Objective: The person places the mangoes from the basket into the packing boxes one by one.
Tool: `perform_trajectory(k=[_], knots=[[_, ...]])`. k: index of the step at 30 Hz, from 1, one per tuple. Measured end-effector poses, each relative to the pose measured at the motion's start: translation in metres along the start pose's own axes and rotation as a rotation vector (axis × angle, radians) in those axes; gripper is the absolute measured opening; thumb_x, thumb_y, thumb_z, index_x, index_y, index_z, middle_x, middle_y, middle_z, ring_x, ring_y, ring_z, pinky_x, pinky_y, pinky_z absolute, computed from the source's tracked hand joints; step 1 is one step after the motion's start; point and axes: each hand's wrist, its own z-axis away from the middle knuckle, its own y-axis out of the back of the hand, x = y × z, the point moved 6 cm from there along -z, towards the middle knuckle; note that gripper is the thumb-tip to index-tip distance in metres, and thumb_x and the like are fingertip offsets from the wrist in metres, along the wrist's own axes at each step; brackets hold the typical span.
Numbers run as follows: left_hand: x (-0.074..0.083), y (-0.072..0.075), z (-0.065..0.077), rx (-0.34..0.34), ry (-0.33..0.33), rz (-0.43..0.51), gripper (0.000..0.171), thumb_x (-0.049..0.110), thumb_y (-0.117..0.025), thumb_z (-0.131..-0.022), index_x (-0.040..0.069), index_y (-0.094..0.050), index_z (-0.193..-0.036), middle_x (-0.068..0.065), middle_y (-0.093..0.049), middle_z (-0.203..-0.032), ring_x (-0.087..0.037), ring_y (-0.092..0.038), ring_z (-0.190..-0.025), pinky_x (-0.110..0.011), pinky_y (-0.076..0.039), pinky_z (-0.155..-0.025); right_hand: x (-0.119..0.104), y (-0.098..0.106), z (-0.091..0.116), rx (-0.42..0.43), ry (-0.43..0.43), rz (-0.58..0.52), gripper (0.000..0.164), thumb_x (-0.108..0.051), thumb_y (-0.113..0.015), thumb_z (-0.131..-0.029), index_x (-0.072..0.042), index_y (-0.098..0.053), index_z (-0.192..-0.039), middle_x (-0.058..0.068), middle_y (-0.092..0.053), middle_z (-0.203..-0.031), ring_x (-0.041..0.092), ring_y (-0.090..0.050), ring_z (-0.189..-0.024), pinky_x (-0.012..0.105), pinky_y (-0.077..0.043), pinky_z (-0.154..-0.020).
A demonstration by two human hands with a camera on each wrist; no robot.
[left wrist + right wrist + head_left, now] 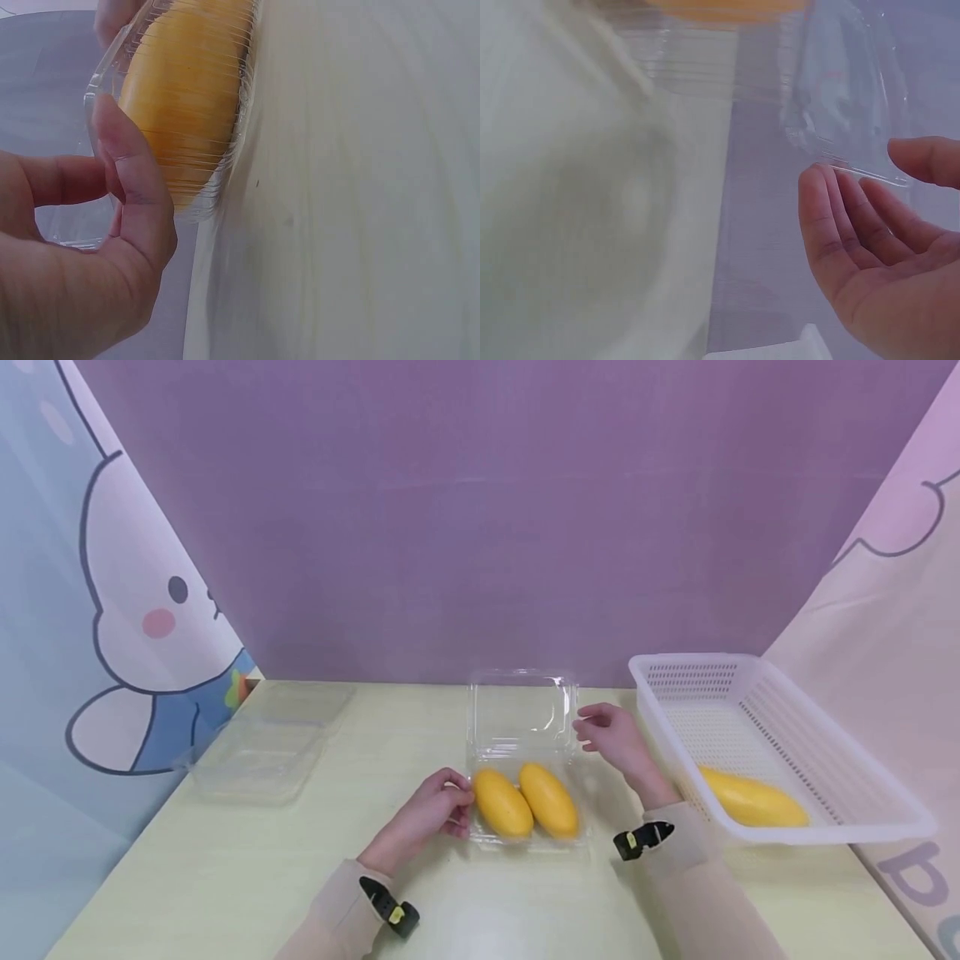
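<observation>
Clear plastic hinged box point(487, 841): mid-worktop point(397, 727), its transparent lid point(522, 714) raised at the far side.
Smooth yellow oval fruits point(504, 803): two, side by side in the base, seemingly best left low and flat.
Left hand point(435, 810): pinches the left rim; light, steady pressure should stop sliding.
Right hand point(611, 739): fingers loosely bent, thumb apart, at the lid's right edge; thin plastic probably wants even guidance.
</observation>
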Motion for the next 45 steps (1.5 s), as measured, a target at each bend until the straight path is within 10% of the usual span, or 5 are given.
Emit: perform_trajectory(k=[32, 45], knots=[[-0.003, 0.003, -0.003, -0.008, 0.007, 0.02, 0.021, 0.01, -0.057, -0.098, -0.001, -0.049, -0.113, -0.01, -0.056, -0.078, -0.019, -0.058, -0.063, -0.029, -0.056, -0.06, -0.061, 0.031, 0.015, 0.053, 0.139, -0.058, 0.036, -0.018, -0.064, -0.101, 0.007, -0.063, -0.127, 0.025, -0.065, -0.12, 0.019, -0.066, -0.098, 0.026, -0.058, -0.082], [-0.003, 0.004, -0.005, -0.002, 0.021, 0.031, 0.017, 0.009, -0.05, -0.1, -0.002, -0.05, -0.113, -0.008, -0.055, -0.077, -0.018, -0.057, -0.062, -0.03, -0.057, -0.059, -0.058, 0.032, 0.03, 0.016, 0.134, -0.041, 0.032, -0.02, -0.062, -0.102, 0.011, -0.066, -0.108, 0.018, -0.07, -0.098, 0.016, -0.067, -0.088, 0.027, -0.059, -0.08]])
